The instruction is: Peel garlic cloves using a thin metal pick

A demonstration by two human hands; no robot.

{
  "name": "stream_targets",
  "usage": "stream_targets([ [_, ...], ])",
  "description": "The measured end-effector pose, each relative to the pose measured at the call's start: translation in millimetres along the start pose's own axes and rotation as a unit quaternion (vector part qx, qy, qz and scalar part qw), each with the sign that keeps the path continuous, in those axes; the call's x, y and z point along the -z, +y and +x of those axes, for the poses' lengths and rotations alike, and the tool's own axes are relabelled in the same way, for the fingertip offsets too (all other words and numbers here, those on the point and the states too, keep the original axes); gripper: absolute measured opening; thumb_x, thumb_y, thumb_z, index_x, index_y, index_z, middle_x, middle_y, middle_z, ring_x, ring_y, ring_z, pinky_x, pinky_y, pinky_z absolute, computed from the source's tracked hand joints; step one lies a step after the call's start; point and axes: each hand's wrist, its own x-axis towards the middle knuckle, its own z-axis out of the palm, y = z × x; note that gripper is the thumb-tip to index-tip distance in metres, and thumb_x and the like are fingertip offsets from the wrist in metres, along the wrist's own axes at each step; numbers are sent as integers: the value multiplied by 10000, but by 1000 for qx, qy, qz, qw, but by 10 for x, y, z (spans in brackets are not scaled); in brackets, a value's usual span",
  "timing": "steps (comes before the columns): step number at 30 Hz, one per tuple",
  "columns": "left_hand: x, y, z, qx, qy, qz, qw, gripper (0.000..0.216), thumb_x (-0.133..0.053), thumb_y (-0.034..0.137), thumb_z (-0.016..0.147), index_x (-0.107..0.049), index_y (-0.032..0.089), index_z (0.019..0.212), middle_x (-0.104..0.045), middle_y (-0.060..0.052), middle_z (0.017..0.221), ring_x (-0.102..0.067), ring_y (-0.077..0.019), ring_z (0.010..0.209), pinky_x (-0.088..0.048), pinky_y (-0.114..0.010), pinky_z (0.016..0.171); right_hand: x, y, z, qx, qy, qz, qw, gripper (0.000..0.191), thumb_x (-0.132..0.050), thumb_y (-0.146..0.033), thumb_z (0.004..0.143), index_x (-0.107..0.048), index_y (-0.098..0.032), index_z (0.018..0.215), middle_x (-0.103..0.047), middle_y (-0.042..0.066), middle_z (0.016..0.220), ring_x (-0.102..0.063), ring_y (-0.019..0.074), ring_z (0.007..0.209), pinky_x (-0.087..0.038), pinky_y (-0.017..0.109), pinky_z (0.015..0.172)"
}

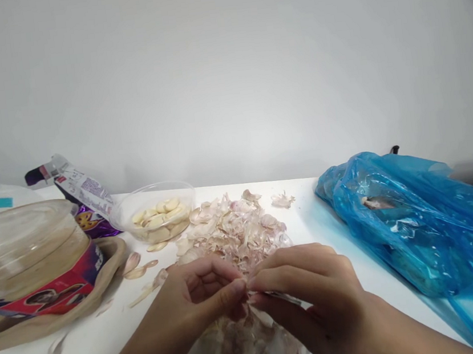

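My left hand (205, 293) and my right hand (315, 291) meet at their fingertips over a heap of garlic skins (243, 230). Both are closed in a pinch. A small pale bit shows between the fingertips, but the fingers hide what it belongs to. More loose skins (236, 349) lie below my hands, partly covered by them. Beyond my left hand stands a clear plastic bowl (162, 189) with several peeled garlic cloves (157, 216) in it. One peeled clove (157, 247) lies on the table by the bowl, and an unpeeled clove (132, 262) sits further left.
A large lidded drink cup (58, 273) with a straw stands in a brown carrier (115, 261) at the left. Behind it is a crumpled purple wrapper (87, 195). A blue plastic bag (398, 226) covers the right side of the white table (314, 219). A wall rises behind.
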Motion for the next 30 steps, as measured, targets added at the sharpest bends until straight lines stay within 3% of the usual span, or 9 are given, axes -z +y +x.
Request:
stream_targets([
  [30, -37, 52, -15, 16, 12, -7, 1000, 96, -702, 199, 641, -615, 160, 627, -628, 28, 521, -561, -116, 529, -416, -195, 510, 1, -2, 17, 0, 35, 16, 999, 144, -517, -119, 815, -582, -110, 943, -643, 66, 762, -593, 108, 650, -482, 210, 556],
])
